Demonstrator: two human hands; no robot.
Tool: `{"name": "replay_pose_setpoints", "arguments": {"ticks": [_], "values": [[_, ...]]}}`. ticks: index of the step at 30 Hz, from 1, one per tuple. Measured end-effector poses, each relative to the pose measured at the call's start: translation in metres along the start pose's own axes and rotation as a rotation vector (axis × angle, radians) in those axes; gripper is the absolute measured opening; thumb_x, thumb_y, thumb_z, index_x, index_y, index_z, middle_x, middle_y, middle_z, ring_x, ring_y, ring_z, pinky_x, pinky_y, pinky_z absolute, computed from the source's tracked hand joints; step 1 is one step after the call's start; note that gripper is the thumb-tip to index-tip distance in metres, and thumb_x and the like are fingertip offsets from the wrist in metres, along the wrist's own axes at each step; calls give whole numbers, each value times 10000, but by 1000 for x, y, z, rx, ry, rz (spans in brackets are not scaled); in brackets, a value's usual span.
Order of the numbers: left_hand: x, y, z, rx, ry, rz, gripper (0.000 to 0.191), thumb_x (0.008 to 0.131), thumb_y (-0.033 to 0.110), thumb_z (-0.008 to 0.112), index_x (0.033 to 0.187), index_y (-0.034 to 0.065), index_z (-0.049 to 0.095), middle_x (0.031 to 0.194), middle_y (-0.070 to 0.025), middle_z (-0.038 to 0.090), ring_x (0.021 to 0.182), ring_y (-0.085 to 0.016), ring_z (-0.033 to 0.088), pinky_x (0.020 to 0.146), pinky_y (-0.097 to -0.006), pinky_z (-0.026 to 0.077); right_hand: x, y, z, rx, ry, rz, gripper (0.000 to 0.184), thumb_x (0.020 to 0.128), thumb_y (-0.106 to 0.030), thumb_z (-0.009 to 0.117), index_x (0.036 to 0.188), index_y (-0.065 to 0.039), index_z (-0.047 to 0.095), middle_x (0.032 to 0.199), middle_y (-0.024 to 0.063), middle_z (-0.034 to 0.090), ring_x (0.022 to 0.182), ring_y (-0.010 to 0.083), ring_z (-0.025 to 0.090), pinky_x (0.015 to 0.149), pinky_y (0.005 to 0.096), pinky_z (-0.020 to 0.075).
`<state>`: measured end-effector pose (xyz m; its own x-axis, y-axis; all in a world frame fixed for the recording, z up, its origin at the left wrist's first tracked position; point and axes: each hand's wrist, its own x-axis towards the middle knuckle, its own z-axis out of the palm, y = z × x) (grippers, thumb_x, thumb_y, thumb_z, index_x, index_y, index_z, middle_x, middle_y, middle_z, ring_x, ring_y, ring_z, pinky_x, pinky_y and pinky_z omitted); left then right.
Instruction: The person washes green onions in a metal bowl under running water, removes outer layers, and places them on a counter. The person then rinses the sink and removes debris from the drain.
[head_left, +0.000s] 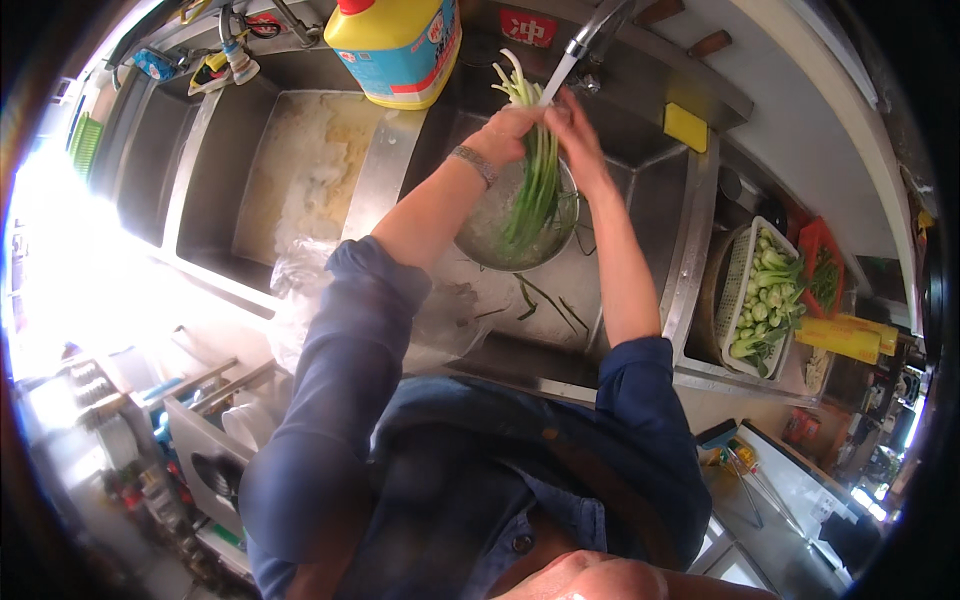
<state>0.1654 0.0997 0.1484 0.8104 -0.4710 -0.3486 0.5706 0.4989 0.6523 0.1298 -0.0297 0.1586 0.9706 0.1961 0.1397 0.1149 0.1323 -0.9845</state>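
My left hand (507, 133), with a metal-banded bracelet or watch (475, 163) at the wrist, grips a bunch of green onions (537, 180) near the white ends. Those root ends point away from me, and the green leaves hang down into a round metal basin (480, 251) holding water. My right hand (579, 142) is pressed against the other side of the stalks, its fingers slightly blurred. Water runs from the faucet (579, 46) onto the bunch between my hands. The basin stands in a stainless steel sink (461, 281), with loose green leaf pieces (551, 300) on the sink floor.
A yellow and blue jug (394, 56) stands on the divider beside another basin of cloudy water (307, 172). A yellow sponge (685, 127) rests at the sink's right rim. Further right are a white basket (739, 300) of bok choy (769, 292) and a red basket (817, 244). Clear plastic (300, 277) lies left.
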Motion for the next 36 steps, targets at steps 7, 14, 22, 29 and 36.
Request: {"name": "replay_pose_setpoints", "arguments": {"ticks": [7, 14, 22, 29, 36], "values": [[-7, -1, 20, 482, 227, 364, 698, 707, 123, 803, 1280, -36, 437, 976, -105, 622, 906, -212, 615, 787, -316, 497, -33, 18, -29, 25, -199, 425, 452, 825, -185, 702, 1192, -4, 508, 902, 68, 621, 723, 121, 606, 580, 266, 491], [-8, 53, 14, 1207, 151, 458, 647, 833, 416, 654, 1313, 38, 441, 1081, -170, 634, 1041, -254, 601, 878, -354, 474, -25, 19, -18, 100, -178, 435, 240, 821, -143, 687, 988, 4, 595, 798, 74, 623, 663, 148, 609, 608, 290, 489], [-22, 56, 9, 1389, 278, 1182, 592, 823, 481, 644, 1181, 17, 561, 1132, -175, 593, 1011, -316, 581, 928, -401, 419, 10, 5, -9, 12, -54, 413, 223, 818, -217, 685, 910, -22, 628, 656, 57, 612, 633, 144, 602, 560, 273, 477], [-50, 7, -8, 234, -186, 43, 818, 842, 359, 694, 1422, 5, 238, 1404, -100, 366, 1291, -198, 355, 1049, -376, 340, 51, -21, 26, 118, -28, 271, 305, 782, -278, 728, 883, -9, 623, 648, 49, 595, 588, 154, 596, 547, 274, 494], [-36, 0, -4, 363, -274, -108, 208, 822, 107, 695, 978, -9, 620, 825, -78, 653, 705, -138, 616, 658, -252, 512, 78, -12, -29, 339, 257, 90, 273, 827, -211, 703, 958, 9, 607, 828, 112, 682, 738, 212, 668, 638, 317, 550]]}}
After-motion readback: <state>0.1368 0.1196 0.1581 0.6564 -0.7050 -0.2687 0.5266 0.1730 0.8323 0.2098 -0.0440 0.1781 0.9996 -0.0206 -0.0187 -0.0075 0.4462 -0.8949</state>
